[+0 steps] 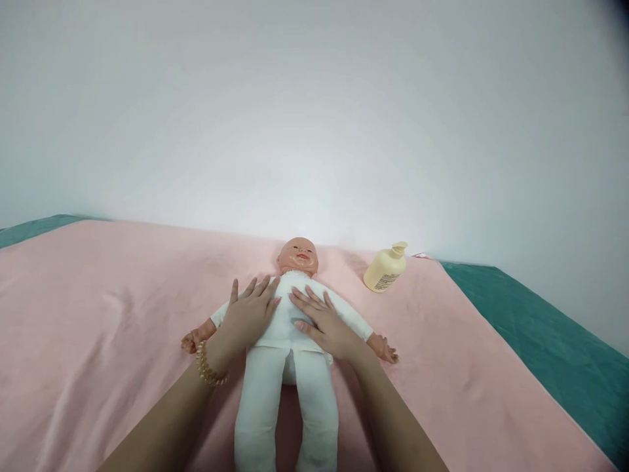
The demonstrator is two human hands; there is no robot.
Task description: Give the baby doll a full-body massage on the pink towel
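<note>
A baby doll in white cloth lies on its back, its head toward the wall and its arms spread out to the sides. My left hand lies with fingers spread on the left side of the doll's chest and shoulder. On the other side of the chest rests my right hand, palm down, its fingers also apart. Neither hand is closed around anything. Both palms are hidden from view. A coiled band circles my left wrist.
A pale yellow pump bottle stands to the right of the doll's head. Beneath everything is a pink blanket with some wrinkles, over a green cover. A plain pale wall rises behind.
</note>
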